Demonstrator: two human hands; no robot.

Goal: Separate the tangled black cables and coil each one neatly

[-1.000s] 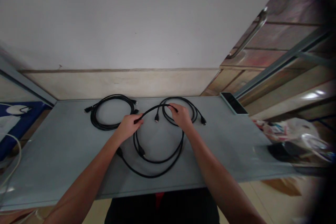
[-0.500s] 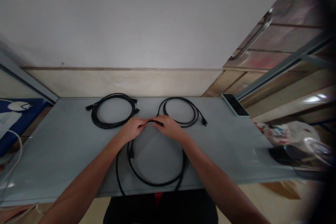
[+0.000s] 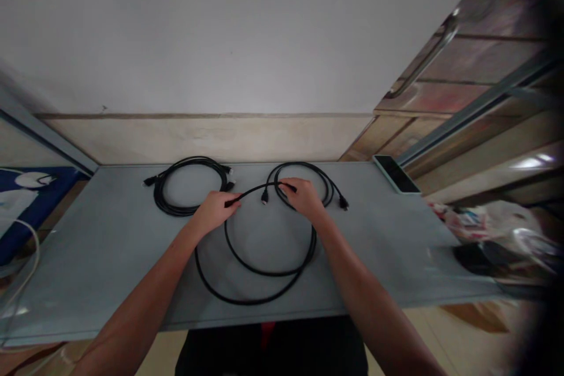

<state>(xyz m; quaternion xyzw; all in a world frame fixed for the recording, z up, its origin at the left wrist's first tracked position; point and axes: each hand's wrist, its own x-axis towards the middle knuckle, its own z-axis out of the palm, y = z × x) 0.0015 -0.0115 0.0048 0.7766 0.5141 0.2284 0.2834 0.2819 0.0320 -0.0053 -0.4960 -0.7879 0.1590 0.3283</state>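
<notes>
A black cable (image 3: 264,273) lies in loose loops at the front middle of the table. My left hand (image 3: 217,210) is closed round it close to a connector end. My right hand (image 3: 302,195) pinches the same cable further right, and a short arched stretch runs between the two hands. Behind my left hand rests a coiled black cable (image 3: 161,191) with several plug ends. Another coiled black cable (image 3: 330,179) lies behind and partly under my right hand, one plug (image 3: 265,197) showing between the hands and another plug (image 3: 343,203) at its right.
A phone (image 3: 396,174) lies at the table's back right corner. The grey table (image 3: 110,247) meets a pale wall (image 3: 229,138) at the back. Off its right edge are plastic bags (image 3: 506,220) and a dark blurred object (image 3: 476,257). A white cord (image 3: 33,247) hangs at the left.
My hands have moved apart, the right one going right and slightly away from me, the left one a little left. More cable shows between them, and the loops below have shifted.
</notes>
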